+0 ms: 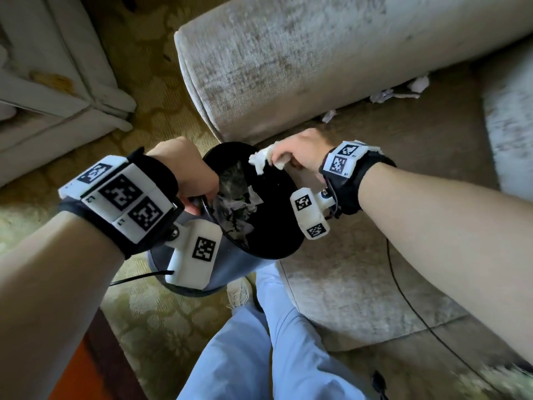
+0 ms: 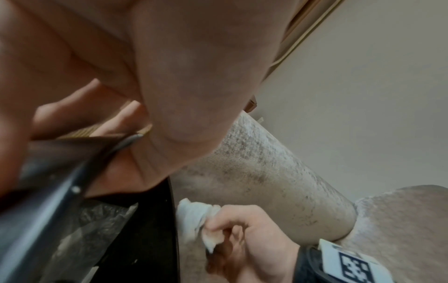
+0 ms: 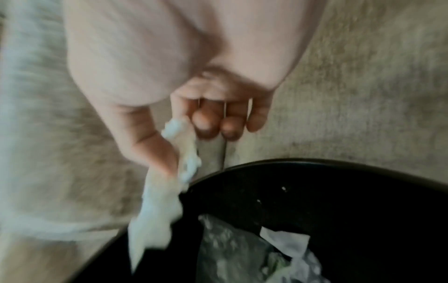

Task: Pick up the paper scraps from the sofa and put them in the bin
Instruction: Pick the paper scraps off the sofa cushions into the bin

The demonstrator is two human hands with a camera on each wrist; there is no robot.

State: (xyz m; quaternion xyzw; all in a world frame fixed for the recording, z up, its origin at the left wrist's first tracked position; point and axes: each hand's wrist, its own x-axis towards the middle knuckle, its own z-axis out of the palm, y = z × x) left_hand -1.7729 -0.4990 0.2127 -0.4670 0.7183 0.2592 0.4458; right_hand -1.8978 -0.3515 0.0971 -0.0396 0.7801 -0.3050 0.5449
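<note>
Hands (image 1: 300, 153): right pinches scrap (image 1: 261, 160), left grips bin (image 1: 274, 243)

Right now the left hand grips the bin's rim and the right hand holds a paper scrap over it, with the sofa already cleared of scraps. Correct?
Not quite. The left hand grips the bin and the right hand holds a paper scrap, but the head view shows scraps on the sofa.

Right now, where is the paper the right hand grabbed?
In the head view the paper scrap is pinched in the right hand, over the bin rim's far edge, beside the sofa.
</note>
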